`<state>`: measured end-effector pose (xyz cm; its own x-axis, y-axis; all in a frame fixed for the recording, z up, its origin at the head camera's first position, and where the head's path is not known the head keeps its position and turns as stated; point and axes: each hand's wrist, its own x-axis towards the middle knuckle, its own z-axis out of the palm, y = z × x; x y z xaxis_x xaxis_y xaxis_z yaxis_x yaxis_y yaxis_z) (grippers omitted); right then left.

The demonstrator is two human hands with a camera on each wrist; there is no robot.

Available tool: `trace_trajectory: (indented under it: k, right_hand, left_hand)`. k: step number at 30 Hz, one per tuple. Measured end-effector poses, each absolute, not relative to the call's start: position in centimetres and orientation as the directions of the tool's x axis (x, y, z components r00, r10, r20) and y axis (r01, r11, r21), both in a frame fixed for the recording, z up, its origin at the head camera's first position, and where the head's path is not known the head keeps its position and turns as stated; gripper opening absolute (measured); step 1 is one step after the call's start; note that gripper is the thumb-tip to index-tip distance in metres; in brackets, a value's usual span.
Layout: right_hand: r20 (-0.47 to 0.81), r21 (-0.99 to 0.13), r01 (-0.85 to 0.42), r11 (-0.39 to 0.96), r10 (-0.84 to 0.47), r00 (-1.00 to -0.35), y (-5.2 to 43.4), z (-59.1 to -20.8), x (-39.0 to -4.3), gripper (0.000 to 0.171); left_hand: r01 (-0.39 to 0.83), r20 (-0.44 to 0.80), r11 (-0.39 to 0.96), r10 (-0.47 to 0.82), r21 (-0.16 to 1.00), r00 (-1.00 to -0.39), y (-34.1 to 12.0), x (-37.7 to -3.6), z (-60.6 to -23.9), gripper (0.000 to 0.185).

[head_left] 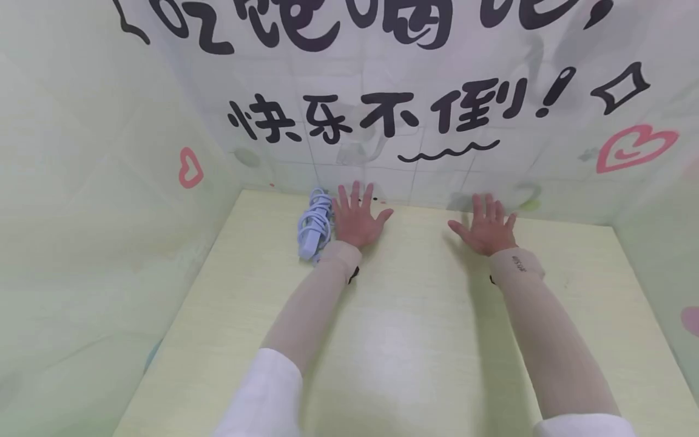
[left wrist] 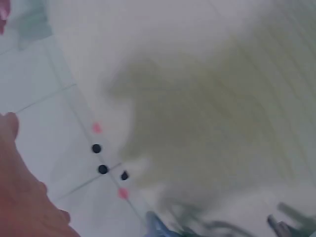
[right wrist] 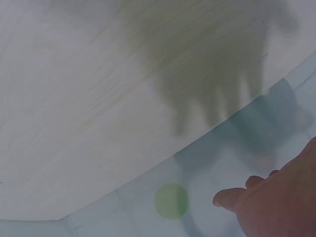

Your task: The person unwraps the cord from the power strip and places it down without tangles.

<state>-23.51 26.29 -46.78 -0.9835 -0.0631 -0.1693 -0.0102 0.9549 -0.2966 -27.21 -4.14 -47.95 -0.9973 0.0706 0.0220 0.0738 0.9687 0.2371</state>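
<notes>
Both hands reach out over the far end of a pale wooden table, fingers spread and holding nothing. My left hand [head_left: 358, 223] is just right of a light-blue power strip [head_left: 313, 233] wrapped in its own cord. To the right, my right hand [head_left: 487, 230] points its fingers at the back wall, its thumb turned inward. In the left wrist view part of the left hand [left wrist: 29, 197] shows at the lower left, with blurred cord at the bottom. The right wrist view has the right hand [right wrist: 276, 202] at the lower right, above its shadow. Whether either hand touches the surface is unclear.
A white printed back sheet [head_left: 382, 73] with black lettering and a pink heart [head_left: 636, 149] rises behind the table [head_left: 404, 340]. Light sheets [head_left: 98, 212] hang along both sides. Something blue [head_left: 153, 355] peeks out at the table's left edge.
</notes>
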Motion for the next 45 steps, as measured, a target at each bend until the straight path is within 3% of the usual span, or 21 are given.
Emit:
trace_trajectory:
  k: [12, 18, 29, 45]
  right_hand:
    - [-0.134, -0.401, -0.026, 0.916, -0.087, -0.987, 21.5, -46.8, -24.5, 0.089]
    - [-0.158, -0.512, -0.004, 0.859, -0.099, -0.982, 17.1, -47.7, -24.8, 0.079]
    - [-0.179, -0.714, -0.049, 0.698, -0.250, -0.951, 9.5, -49.5, -23.7, 0.073]
    - [-0.205, -0.726, -0.113, 0.679, -0.369, -0.906, 2.7, -49.5, -21.2, 0.076]
  left_hand:
    - [-0.079, -0.086, 0.921, -0.050, 0.381, -0.995, -7.5, -26.3, -43.3, 0.083]
    - [-0.117, -0.125, 0.908, -0.072, 0.402, -0.990, -8.9, -25.9, -43.2, 0.084]
    - [-0.254, -0.222, 0.814, -0.158, 0.522, -0.962, -12.9, -25.4, -42.0, 0.084]
    - [-0.425, -0.409, 0.671, -0.194, 0.608, -0.892, -17.5, -24.7, -43.8, 0.090]
